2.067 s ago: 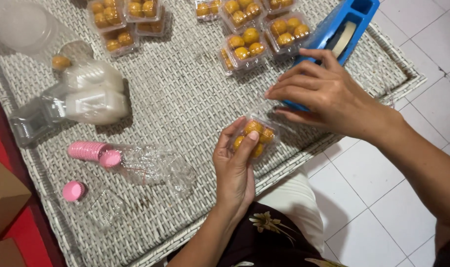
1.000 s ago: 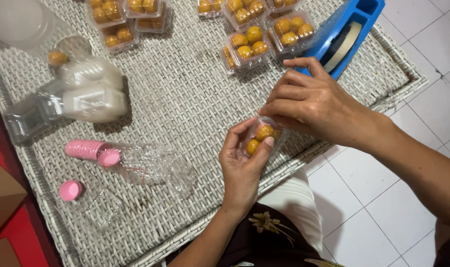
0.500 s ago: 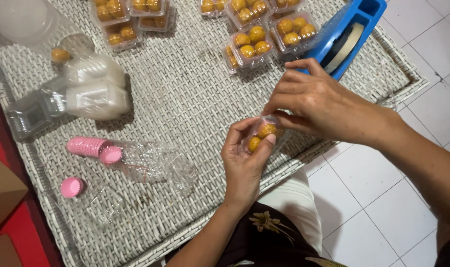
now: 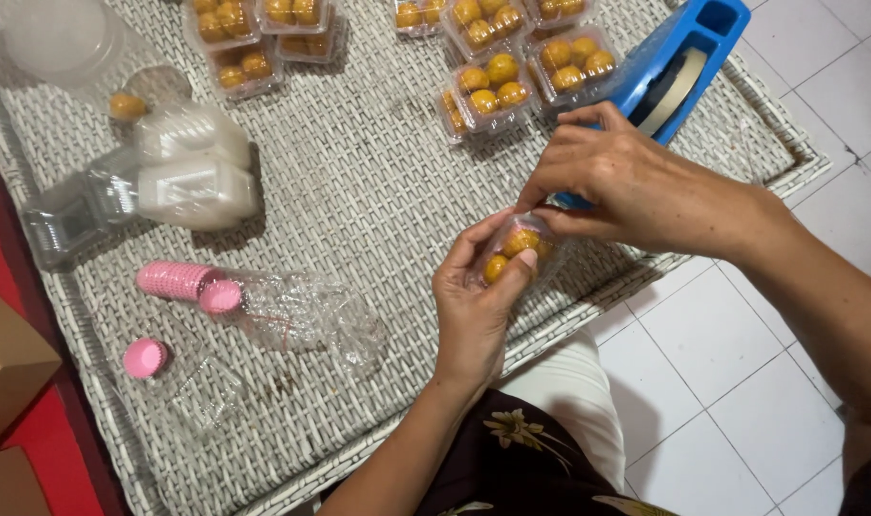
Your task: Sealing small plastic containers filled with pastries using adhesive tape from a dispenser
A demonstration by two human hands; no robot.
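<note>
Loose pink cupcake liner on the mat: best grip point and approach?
Pinch the fluted rim of the loose pink cupcake liner from above, probably on its left side. It sits mouth-up and alone on the wicker mat; crumpled clear plastic wrap lies to its right.

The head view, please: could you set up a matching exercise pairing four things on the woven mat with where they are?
Things:
1. small clear box of yellow balls
2. blue tape dispenser
3. single pink paper cup
4. stack of empty clear boxes

Places:
A. lying alone near the mat's left front edge
B. held between left hand and right hand
C. behind the right hand
D. at the mat's left side

Pairs: 1-B, 2-C, 3-A, 4-D
</note>
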